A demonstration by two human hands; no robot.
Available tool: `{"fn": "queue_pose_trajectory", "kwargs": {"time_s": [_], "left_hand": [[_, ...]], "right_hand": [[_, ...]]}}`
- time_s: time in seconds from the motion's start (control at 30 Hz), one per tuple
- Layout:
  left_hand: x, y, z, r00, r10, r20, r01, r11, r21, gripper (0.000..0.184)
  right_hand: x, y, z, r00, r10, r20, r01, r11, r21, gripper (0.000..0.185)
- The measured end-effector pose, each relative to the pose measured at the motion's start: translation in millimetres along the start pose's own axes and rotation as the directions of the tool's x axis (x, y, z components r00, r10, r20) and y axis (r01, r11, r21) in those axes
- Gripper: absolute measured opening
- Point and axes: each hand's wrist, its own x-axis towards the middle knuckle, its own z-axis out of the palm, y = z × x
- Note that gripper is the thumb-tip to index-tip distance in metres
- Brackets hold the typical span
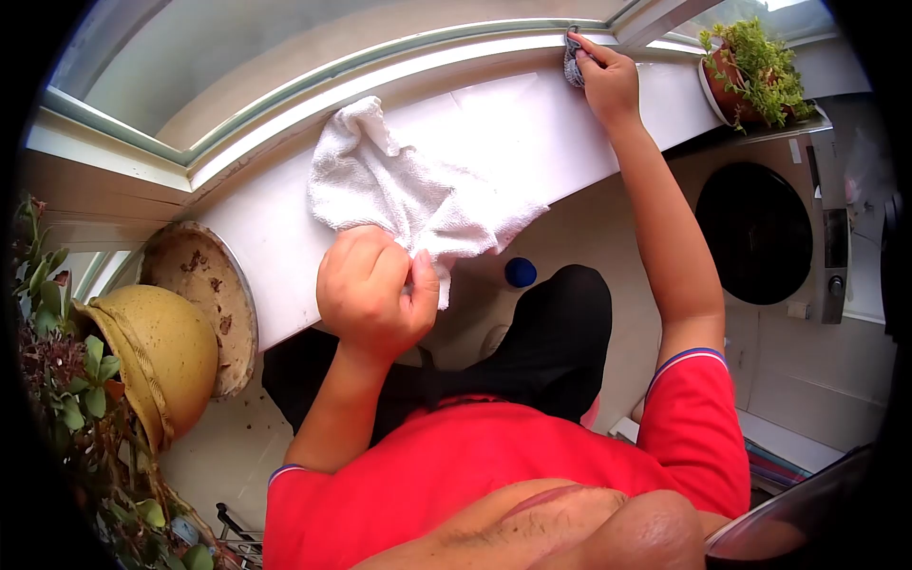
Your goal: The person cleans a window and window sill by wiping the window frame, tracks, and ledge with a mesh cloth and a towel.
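Note:
A white towel (pixel 418 195) lies crumpled on the white window sill (pixel 256 237), part of it hanging over the front edge. My left hand (pixel 372 290) is closed in a fist on the towel's near side, gripping it. Farther right, my right hand (pixel 611 84) reaches to the window frame (pixel 494 47). Its fingers pinch a small grey cloth (pixel 573 65), which touches the frame's lower corner.
At the left stand a yellow pot (pixel 166 356) with a leafy plant and a round stained dish (pixel 233 313). A potted green plant (pixel 760 81) is at the far right, near a round black object (pixel 755 233). A blue round object (pixel 520 273) is below the sill.

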Motion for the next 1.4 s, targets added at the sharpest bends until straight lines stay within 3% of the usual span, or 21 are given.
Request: {"fn": "queue_pose_trajectory", "kwargs": {"time_s": [0.07, 0.1, 0.17, 0.4, 0.5, 0.6, 0.73, 0.83, 0.87, 0.97, 1.03, 1.07, 1.23, 1.4], "left_hand": [[-0.2, 2.4, -0.8, 1.000, -0.003, 0.020, 0.003, 1.000, 0.004, 0.019], [0.8, 2.4, -1.0, 1.000, -0.002, 0.028, 0.001, 1.000, 0.010, 0.019], [2.4, 2.0, -2.2, 1.000, 0.003, 0.028, -0.003, 1.000, 0.002, 0.020], [3.1, 4.5, -3.4, 1.000, 0.008, 0.009, -0.009, 1.000, 0.017, 0.022], [1.0, 4.8, -4.1, 1.000, 0.014, 0.025, -0.015, 0.999, 0.043, 0.021], [1.1, 3.7, -3.9, 1.000, 0.017, 0.010, -0.017, 0.999, 0.042, 0.019], [0.6, 3.7, -5.1, 1.000, 0.031, 0.001, -0.031, 0.998, 0.051, 0.017], [-0.2, 1.7, -4.5, 0.999, 0.035, 0.000, -0.035, 0.999, 0.031, 0.018], [-0.3, 1.4, -4.5, 0.999, 0.034, 0.004, -0.034, 0.999, 0.035, 0.018], [1.4, 1.4, -2.9, 1.000, 0.025, 0.010, -0.025, 0.999, 0.039, 0.018], [2.2, 3.4, -2.6, 1.000, 0.013, 0.018, -0.013, 0.999, 0.037, 0.018], [2.9, 4.9, -3.1, 1.000, 0.004, 0.031, -0.005, 0.999, 0.036, 0.019], [-1.1, 0.2, 1.0, 0.999, 0.008, 0.031, -0.010, 0.999, 0.038, 0.020], [3.3, 3.8, -3.0, 1.000, 0.002, 0.017, -0.002, 1.000, -0.018, 0.020]], "right_hand": [[-9.1, -10.8, 2.6, 1.000, 0.024, 0.005, -0.023, 0.999, -0.047, 0.027], [-14.5, -11.0, 12.5, 0.993, -0.118, 0.001, 0.118, 0.992, -0.044, 0.028], [-22.1, -18.1, 19.4, 0.988, -0.153, 0.026, 0.154, 0.985, -0.078, 0.028], [-6.1, -4.4, -2.6, 0.999, -0.040, -0.037, 0.032, 0.980, -0.199, 0.029], [-9.6, -29.6, -5.4, 0.997, -0.081, -0.006, 0.069, 0.888, -0.455, 0.030], [-7.8, -17.9, -4.4, 0.978, -0.210, -0.007, 0.177, 0.842, -0.509, 0.029], [-4.0, -13.3, -9.2, 0.982, -0.065, -0.178, -0.022, 0.894, -0.448, 0.027], [9.0, -12.1, -14.8, 0.969, 0.016, -0.245, -0.092, 0.949, -0.303, 0.028], [11.9, -10.3, -10.2, 0.963, -0.011, -0.269, -0.064, 0.962, -0.266, 0.025], [7.0, -9.4, 14.8, 0.919, -0.325, -0.223, 0.188, 0.859, -0.476, 0.020], [-8.6, -35.1, 34.1, 0.918, -0.361, -0.163, 0.280, 0.884, -0.375, 0.016], [-15.2, -42.8, 43.3, 0.899, -0.418, -0.131, 0.332, 0.845, -0.421, 0.015], [-40.2, -79.6, 67.2, 0.900, -0.437, 0.018, 0.419, 0.851, -0.315, 0.016], [-17.6, -47.2, 36.3, 0.898, -0.439, 0.030, 0.420, 0.835, -0.354, 0.014]]}}
